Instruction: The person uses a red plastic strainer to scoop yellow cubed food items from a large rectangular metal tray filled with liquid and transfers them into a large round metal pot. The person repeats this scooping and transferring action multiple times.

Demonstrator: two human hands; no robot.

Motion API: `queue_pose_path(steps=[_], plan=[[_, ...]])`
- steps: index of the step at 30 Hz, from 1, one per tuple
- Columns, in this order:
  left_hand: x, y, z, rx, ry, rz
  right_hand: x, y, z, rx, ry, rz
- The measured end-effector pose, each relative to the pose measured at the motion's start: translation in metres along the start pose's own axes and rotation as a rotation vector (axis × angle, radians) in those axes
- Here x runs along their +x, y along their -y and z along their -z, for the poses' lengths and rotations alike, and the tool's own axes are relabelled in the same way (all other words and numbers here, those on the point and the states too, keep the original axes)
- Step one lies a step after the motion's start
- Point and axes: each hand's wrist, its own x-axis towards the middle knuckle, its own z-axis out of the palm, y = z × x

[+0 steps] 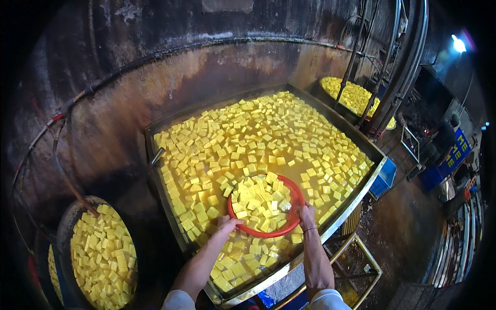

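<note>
A red round basket [296, 199] full of yellow square blocks [261, 202], which look like tofu pieces, is held over a large rectangular vat [380, 161]. My left hand [227, 225] grips its rim at the near left. At the near right, my right hand [307, 215] is closed on the same rim. The basket sits low, at or just above the liquid; I cannot tell which. Many more yellow blocks [248, 139] float in the vat's cloudy yellowish liquid around it. My fingers are partly hidden by the rim.
A round tub [77, 206] heaped with yellow blocks stands at the left, with a hose [75, 188] running into it. Another heap of blocks [351, 95] lies at the back right behind pipes [398, 77]. A blue crate [383, 178] and a metal frame [380, 268] stand right of the vat.
</note>
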Motion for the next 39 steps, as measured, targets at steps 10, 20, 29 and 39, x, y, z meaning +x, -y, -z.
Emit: queue_pose_path(steps=[10, 20, 29, 39], plan=[[-0.147, -0.026, 0.045, -0.110, -0.067, -0.386, -0.120, 0.108, -0.063, 0.024, 0.128, 0.118], [-0.343, -0.023, 0.214, -0.280, -0.318, -0.584, -0.275, 0.165, -0.252, -0.057, 0.488, 0.305], [-0.459, 0.022, 0.368, -0.675, -0.463, -0.459, -0.436, 0.139, -0.450, -0.046, 0.744, 0.178], [-0.442, 0.086, 0.415, -1.160, -0.371, -0.325, -0.483, 0.104, -0.541, -0.345, 0.752, 0.240]])
